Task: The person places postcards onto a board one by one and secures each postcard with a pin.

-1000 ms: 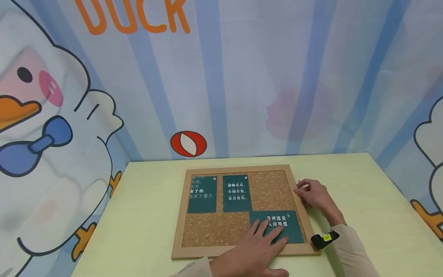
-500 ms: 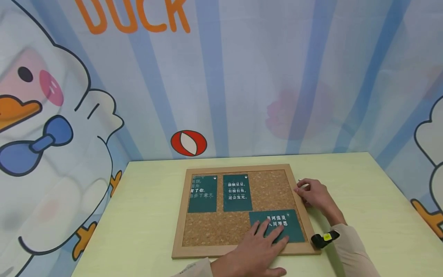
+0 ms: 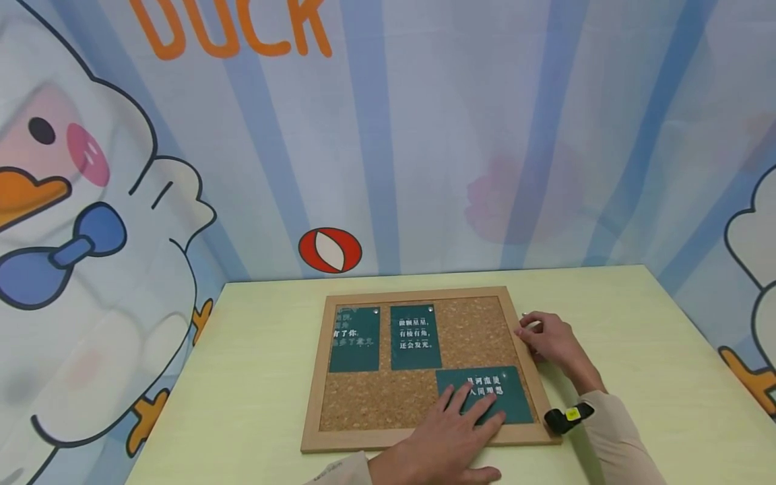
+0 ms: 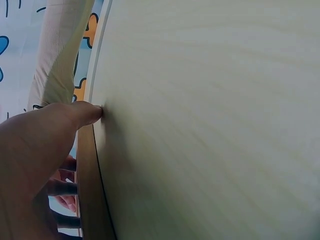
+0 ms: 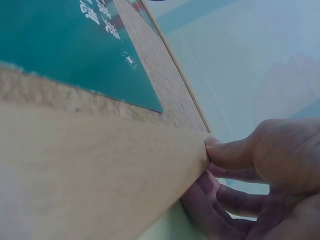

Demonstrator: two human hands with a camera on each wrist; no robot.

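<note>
A wood-framed corkboard (image 3: 358, 404) lies on the table. My left hand (image 3: 445, 431) rests on a dark green card (image 3: 512, 401) with white writing, its fingers spread over the card's lower left part. In the left wrist view, its thumb (image 4: 85, 114) reaches past the wooden frame (image 4: 92, 200). My right hand (image 3: 553, 343) is at the board's right edge with curled fingers. In the right wrist view, its thumb (image 5: 232, 152) presses the frame's edge (image 5: 150, 165) and the other fingers bend below it. A tiny pale spot shows by the index fingertip, too small to identify.
Two more green cards, a left card (image 3: 354, 357) and a middle card (image 3: 415, 360), are fixed along the board's top with small silvery pins. The pale yellow table (image 3: 254, 377) reaches a cartoon duck backdrop (image 3: 436, 148). A black strap device (image 3: 568, 417) sits on the right wrist.
</note>
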